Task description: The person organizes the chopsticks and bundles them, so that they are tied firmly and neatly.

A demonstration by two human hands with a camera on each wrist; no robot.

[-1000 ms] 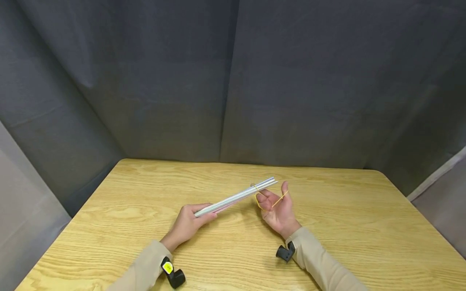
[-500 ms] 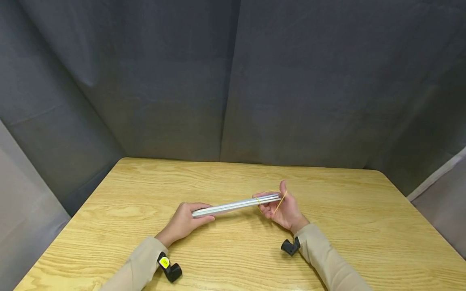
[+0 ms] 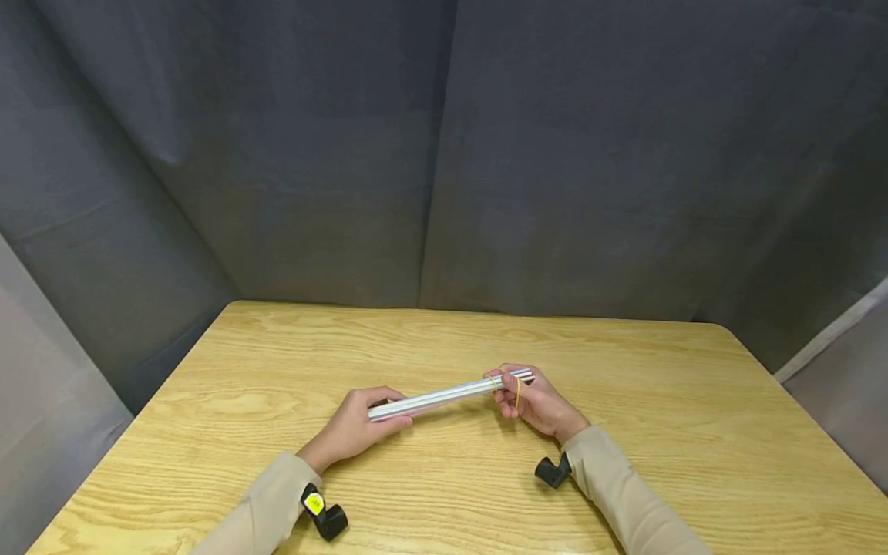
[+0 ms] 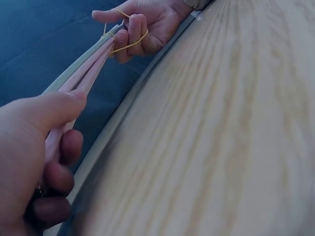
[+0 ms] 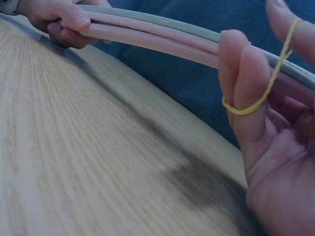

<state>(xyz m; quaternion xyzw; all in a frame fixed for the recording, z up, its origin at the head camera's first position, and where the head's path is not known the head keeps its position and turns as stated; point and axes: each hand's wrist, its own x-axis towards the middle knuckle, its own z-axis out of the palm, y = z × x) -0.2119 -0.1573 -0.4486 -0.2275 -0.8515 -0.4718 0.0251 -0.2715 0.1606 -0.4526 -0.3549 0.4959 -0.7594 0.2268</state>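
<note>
A slim bundle of long, thin sticks [image 3: 444, 397], like straws in pale pink, green and white, spans the space between both hands above the table. At its left end, my left hand [image 3: 350, 428] grips it, thumb on one side and curled fingers on the other. My right hand [image 3: 544, 405] is at the other end, thumb across the bundle and the other fingers bent. A yellow rubber band [image 5: 251, 109] loops round the bundle near that end; in the right wrist view it stretches, twisted, between the thumb and two bent fingers.
Below the hands lies a wood-grain table [image 3: 277, 370], with a dark grey curtain [image 3: 444, 154] behind its far edge. Black wrist cameras sit at the left cuff [image 3: 326, 512] and the right cuff [image 3: 553, 472].
The bundle's right end has lowered and the bundle lies flatter. My right hand has shifted slightly right, and its raised thumb has come down over the bundle, with the stretched band drawn in.
</note>
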